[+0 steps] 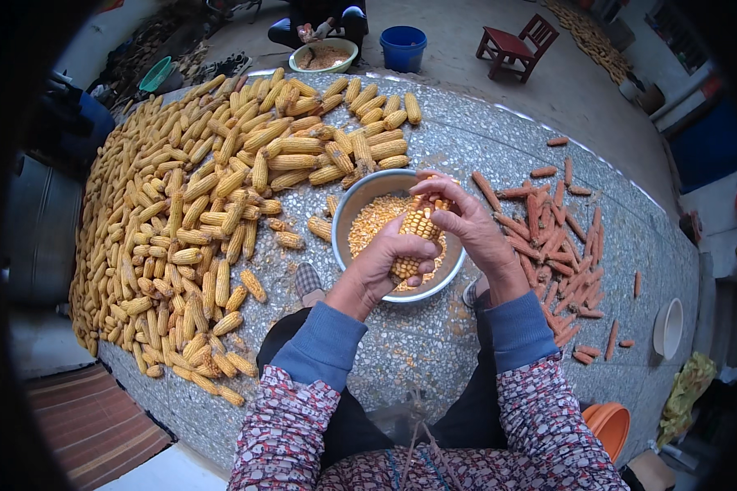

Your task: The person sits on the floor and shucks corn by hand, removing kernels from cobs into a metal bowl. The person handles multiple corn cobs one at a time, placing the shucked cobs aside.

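My left hand (384, 264) grips a yellow ear of corn (419, 228) by its lower part, above a metal basin (339, 236). At the ear's upper end, my right hand (467, 218) curls its fingers around the tip, where loosened kernels show and part of the cob looks bare. Loose corn kernels (374, 215) cover the bottom of the basin, which stands on the floor between my feet. Some of the ear is hidden behind my fingers.
To the left spreads a big heap of corn ears (190, 227). Stripped reddish cobs (553, 239) lie at the right. Beyond, a person (328, 27) sits over a pale basin (351, 58), near a blue bucket (403, 50) and red chair (516, 46). A white bowl (668, 329) lies far right.
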Motion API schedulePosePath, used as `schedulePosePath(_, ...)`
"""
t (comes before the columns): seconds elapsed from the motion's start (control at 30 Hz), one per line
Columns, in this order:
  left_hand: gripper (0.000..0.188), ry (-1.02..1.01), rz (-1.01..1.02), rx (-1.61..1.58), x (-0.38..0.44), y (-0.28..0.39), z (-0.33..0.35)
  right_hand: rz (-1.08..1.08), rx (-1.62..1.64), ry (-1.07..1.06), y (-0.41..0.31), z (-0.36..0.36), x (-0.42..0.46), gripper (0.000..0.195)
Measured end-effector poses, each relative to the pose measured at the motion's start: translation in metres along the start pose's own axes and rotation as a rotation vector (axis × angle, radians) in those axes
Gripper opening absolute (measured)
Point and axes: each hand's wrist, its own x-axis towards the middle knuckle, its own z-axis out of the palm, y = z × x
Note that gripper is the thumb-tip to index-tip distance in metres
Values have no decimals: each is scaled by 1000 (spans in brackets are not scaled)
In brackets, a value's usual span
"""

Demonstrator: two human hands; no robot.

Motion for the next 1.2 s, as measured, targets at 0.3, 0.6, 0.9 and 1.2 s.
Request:
schedulePosePath(0.3,54,34,-30,71,3,-3,-1,103,49,-79,3,-3,-3,17)
schedulePosePath(0.6,54,42,-9,98,4,-5,1,-10,-97,41,13,4,2,21)
schedulePosePath(0.9,54,-59,-20,16,2,-1,-10,30,-145,-79,-1,-5,-3,35)
schedulePosePath(1.2,54,-43,-31,46,3,2,-5,-118,-326,20,11,1,-1,36)
